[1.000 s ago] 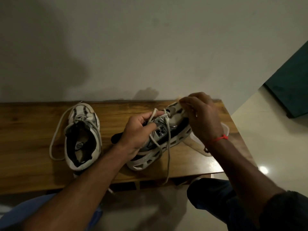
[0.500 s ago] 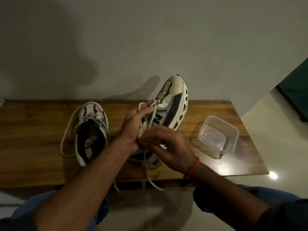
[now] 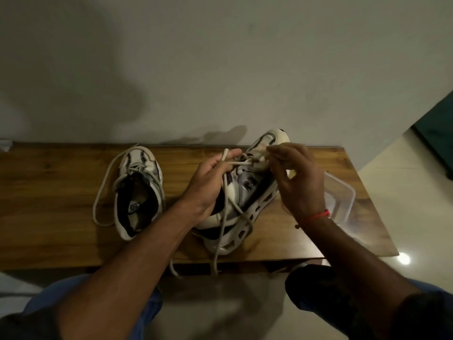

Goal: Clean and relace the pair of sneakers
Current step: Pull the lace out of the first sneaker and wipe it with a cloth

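On the wooden counter (image 3: 61, 192), the left hand (image 3: 208, 182) holds the tilted sneaker (image 3: 247, 192), its grip curled round the collar with lace (image 3: 226, 207) looped over the fingers. The right hand (image 3: 296, 177) pinches lace near the toe (fingertips closed). The second sneaker (image 3: 139, 190) lies left of it; a clear plastic container (image 3: 343, 200) sits right.

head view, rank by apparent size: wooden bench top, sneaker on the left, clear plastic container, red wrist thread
1. wooden bench top
2. sneaker on the left
3. clear plastic container: partly hidden behind the right wrist, so its rank against the sneaker is unsure
4. red wrist thread
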